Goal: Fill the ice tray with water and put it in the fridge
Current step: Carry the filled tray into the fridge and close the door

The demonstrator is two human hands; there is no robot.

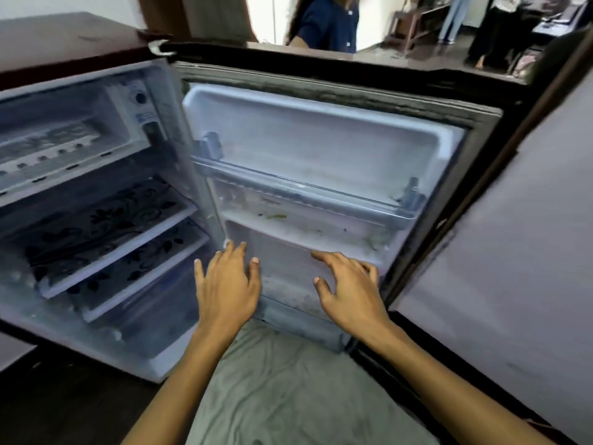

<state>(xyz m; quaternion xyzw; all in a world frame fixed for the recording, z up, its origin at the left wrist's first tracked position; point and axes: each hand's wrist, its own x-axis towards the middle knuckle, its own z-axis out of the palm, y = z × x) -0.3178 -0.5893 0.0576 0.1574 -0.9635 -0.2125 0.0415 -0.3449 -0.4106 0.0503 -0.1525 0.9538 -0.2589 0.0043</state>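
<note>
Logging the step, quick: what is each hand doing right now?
Left hand: open, fingers spread, holding nothing, in front of the open white fridge door.
Right hand: open, fingers spread, holding nothing.

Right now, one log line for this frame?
fridge door: open | left hand: open, empty | right hand: open, empty, at door's inner face | ice tray: not visible | shelves: no tray seen

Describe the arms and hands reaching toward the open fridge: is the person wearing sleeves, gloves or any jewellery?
Both arms are bare from the bottom edge of the picture up to the hands; no sleeve shows anywhere. The left hand and right hand wear no gloves, and no rings, watch or bracelets can be seen. The fingernails are short and unpainted. Below the arms lies grey-green fabric, probably the person's clothing.
</note>
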